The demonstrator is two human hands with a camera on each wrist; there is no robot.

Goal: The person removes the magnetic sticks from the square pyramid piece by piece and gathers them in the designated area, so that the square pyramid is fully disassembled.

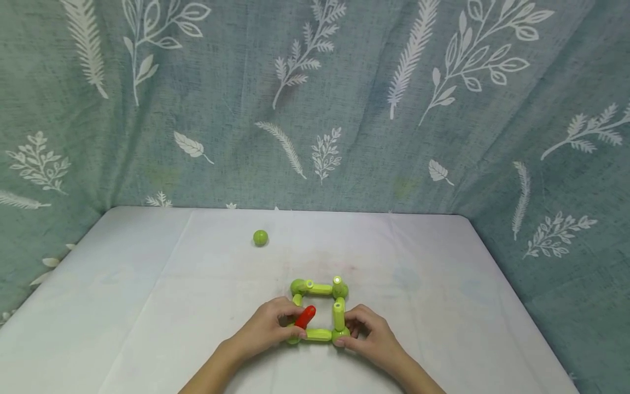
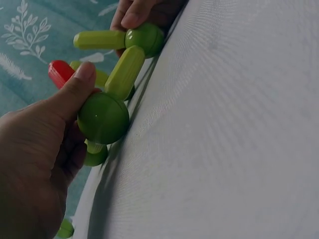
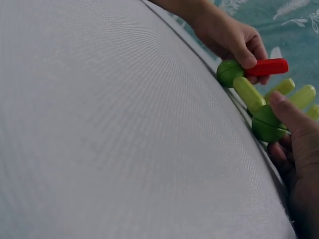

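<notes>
A square of yellow-green rods (image 1: 318, 335) joined by green balls lies on the table in front of me. At its near left corner my left hand (image 1: 269, 324) pinches a red rod (image 1: 306, 316) between thumb and fingers, with the rod's lower end at the corner ball (image 2: 103, 118). My right hand (image 1: 371, 334) grips the near right green ball (image 3: 268, 123); the thumb lies on it and the fingers curl behind. From that ball a yellow-green rod (image 1: 338, 316) stands up. Two more rods rise from the far left ball (image 1: 298, 287) and the far right ball (image 1: 342, 291).
One loose green ball (image 1: 260, 237) sits farther back, left of the square. A white cloth covers the table (image 1: 418, 262). Behind it and along both sides hangs a teal curtain (image 1: 236, 115) with white leaf prints.
</notes>
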